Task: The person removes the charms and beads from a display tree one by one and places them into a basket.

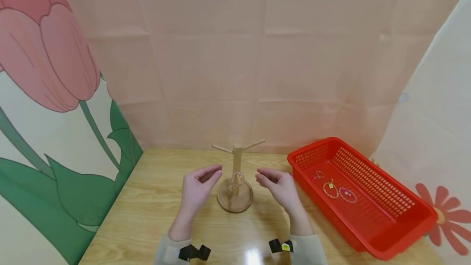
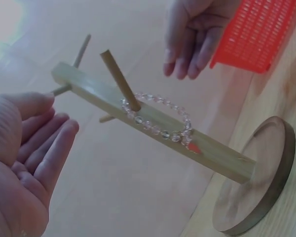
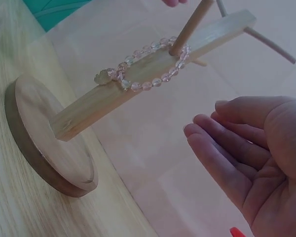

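A wooden stand [image 1: 237, 160] with a round base [image 1: 234, 205] and thin pegs stands on the table between both hands. On its front peg [image 2: 119, 79] hangs a bracelet [image 3: 149, 86] of clear and pinkish beads with a small charm, lying against the post. To the left of the stand, my left hand [image 1: 196, 185] is raised with relaxed fingers and holds nothing. My right hand [image 1: 280, 187] mirrors it on the other side, its fingers loosely bent and apart from the bracelet. Both palms face the post.
A red plastic basket [image 1: 353, 236] sits on the right of the wooden table [image 1: 147, 216]. Inside it lie a yellowish beaded bracelet [image 1: 325, 193], a pinkish bracelet [image 1: 355, 198] and a small ring-shaped piece [image 1: 320, 171]. Behind the table hangs a pinkish cloth [image 1: 206, 72].
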Demonstrator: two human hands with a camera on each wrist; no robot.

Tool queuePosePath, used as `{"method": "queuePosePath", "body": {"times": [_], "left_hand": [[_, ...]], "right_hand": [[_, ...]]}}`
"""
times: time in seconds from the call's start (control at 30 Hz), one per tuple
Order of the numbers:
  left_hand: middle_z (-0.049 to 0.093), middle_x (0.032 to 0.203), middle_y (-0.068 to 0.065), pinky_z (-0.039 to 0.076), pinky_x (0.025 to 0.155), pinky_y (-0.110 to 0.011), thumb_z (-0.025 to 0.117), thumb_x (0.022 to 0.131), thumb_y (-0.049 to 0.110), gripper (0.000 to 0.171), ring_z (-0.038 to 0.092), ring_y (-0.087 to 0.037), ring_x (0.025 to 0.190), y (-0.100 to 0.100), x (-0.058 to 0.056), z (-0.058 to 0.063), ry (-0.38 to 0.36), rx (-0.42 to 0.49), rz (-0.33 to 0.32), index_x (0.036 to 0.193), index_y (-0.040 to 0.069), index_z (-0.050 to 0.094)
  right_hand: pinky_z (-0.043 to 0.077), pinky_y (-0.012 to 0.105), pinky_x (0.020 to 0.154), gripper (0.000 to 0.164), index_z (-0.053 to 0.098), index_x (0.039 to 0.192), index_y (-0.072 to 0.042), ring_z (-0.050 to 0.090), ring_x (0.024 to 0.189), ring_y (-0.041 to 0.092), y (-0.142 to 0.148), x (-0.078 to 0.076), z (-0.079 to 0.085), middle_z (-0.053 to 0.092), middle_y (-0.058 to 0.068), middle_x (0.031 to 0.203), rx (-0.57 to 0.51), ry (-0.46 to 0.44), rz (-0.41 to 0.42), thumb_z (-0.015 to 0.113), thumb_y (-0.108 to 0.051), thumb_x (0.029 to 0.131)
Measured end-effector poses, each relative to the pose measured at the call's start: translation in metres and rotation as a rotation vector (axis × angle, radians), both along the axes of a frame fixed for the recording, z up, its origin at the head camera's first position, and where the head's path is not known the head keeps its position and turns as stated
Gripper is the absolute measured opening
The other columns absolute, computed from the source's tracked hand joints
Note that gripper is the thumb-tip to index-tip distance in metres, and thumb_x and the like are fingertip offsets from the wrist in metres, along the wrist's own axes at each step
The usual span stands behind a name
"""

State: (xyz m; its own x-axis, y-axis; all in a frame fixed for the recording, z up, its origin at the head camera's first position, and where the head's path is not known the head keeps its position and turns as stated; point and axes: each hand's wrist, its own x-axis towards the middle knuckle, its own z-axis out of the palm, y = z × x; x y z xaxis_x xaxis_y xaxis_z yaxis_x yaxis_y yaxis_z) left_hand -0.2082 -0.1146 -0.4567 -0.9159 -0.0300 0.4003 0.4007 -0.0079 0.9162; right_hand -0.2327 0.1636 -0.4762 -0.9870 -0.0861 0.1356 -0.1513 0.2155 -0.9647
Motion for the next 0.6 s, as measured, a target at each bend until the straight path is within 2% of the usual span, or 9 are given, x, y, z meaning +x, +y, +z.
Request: {"method": "queuePosePath", "body": {"times": [0.17, 0.33, 0.47, 0.6], "left_hand": [[0.076, 0.119, -0.023, 0.065, 0.092, -0.029, 0.081, 0.095, 0.000, 0.025, 0.077, -0.018, 0.107, -0.002, 0.001, 0.004, -0.011, 0.073, 0.052, 0.119, -0.005, 0.078], [0.076, 0.122, -0.021, 0.064, 0.094, -0.031, 0.080, 0.094, -0.004, 0.029, 0.076, -0.021, 0.111, -0.001, 0.001, 0.009, -0.047, 0.148, 0.100, 0.123, -0.006, 0.076], [0.075, 0.124, -0.019, 0.063, 0.096, -0.031, 0.080, 0.095, -0.002, 0.032, 0.075, -0.025, 0.113, 0.002, -0.004, 0.015, -0.069, 0.208, 0.130, 0.126, -0.005, 0.075], [0.075, 0.126, -0.021, 0.062, 0.099, -0.030, 0.080, 0.096, 0.000, 0.035, 0.075, -0.023, 0.114, 0.004, -0.012, 0.026, -0.052, 0.248, 0.147, 0.129, -0.006, 0.073]], "right_hand": [[0.067, 0.029, 0.089, 0.029, 0.079, 0.125, -0.006, 0.077, 0.102, 0.034, 0.000, 0.000, -0.003, 0.080, 0.011, 0.113, 0.040, 0.023, 0.000, 0.081, -0.018, 0.099], [0.067, 0.026, 0.085, 0.028, 0.080, 0.123, -0.008, 0.078, 0.099, 0.029, -0.005, -0.002, -0.004, 0.081, 0.008, 0.111, 0.076, 0.086, 0.005, 0.082, -0.019, 0.098], [0.067, 0.026, 0.083, 0.025, 0.082, 0.120, -0.009, 0.078, 0.098, 0.022, -0.013, 0.000, -0.003, 0.081, 0.005, 0.108, 0.117, 0.152, -0.018, 0.084, -0.017, 0.096], [0.067, 0.026, 0.084, 0.021, 0.083, 0.116, -0.010, 0.078, 0.096, 0.017, -0.024, 0.001, -0.002, 0.082, 0.002, 0.104, 0.120, 0.185, -0.037, 0.085, -0.013, 0.095]]}}
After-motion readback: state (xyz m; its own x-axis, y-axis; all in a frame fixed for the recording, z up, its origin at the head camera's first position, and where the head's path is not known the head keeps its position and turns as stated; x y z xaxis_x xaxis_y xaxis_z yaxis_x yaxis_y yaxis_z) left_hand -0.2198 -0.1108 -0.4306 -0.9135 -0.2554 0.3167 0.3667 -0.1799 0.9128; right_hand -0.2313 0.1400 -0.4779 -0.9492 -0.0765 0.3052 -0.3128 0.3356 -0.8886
